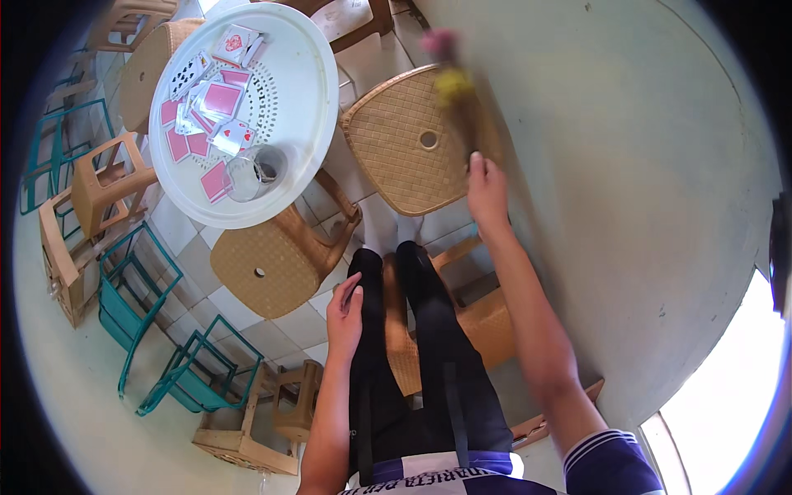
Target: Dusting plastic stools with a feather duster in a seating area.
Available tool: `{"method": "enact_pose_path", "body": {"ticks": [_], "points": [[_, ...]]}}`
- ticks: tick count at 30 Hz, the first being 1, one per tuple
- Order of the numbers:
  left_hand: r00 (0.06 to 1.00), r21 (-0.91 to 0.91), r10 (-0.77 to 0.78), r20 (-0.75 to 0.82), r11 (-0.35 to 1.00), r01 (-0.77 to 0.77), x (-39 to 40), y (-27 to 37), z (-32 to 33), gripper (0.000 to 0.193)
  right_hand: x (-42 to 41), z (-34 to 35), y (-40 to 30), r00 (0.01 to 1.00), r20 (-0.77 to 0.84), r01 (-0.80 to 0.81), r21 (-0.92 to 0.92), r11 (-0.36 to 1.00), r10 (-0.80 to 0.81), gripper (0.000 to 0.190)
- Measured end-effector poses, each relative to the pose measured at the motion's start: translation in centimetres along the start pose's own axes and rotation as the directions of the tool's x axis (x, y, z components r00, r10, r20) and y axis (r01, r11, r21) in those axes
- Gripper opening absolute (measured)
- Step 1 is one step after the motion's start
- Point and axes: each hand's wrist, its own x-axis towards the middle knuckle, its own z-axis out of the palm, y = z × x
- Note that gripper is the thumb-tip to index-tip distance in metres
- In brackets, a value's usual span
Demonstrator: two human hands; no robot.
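My right hand [487, 189] is closed around the thin end of a long, blurred object [461, 108] with a yellow part and a pink tip. What it is cannot be told. It extends over the right side of a tan woven-pattern plastic stool or table [396, 142], near the wall. My left hand [344, 315] holds nothing; its fingers are slightly apart beside my left thigh. A round white plastic table [303, 80] stands at the upper left. On it lie scattered playing cards [223, 100], a card box [235, 43] and a clear glass [244, 178] tipped on its side.
A tan plastic chair [272, 263] stands between my legs and the round table. Green metal-framed chairs [133, 297], tan stools [111, 185] and wooden pieces [247, 448] line the left side. A pale wall [619, 185] rises close on the right.
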Motion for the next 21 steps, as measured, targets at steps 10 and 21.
{"method": "enact_pose_path", "body": {"ticks": [10, 21], "points": [[0.999, -0.009, -0.001, -0.047, 1.000, 0.001, -0.6, -1.0, -0.9, 0.028, -7.2, 2.9, -0.6, 0.941, 0.312, 0.154, -0.043, 0.987, -0.133, 0.032], [0.999, 0.003, 0.007, -0.052, 1.000, -0.007, -1.0, -1.2, -1.3, 0.027, -4.7, 1.9, -0.4, 0.928, 0.353, 0.133, -0.004, 0.991, -0.123, 0.037]]}}
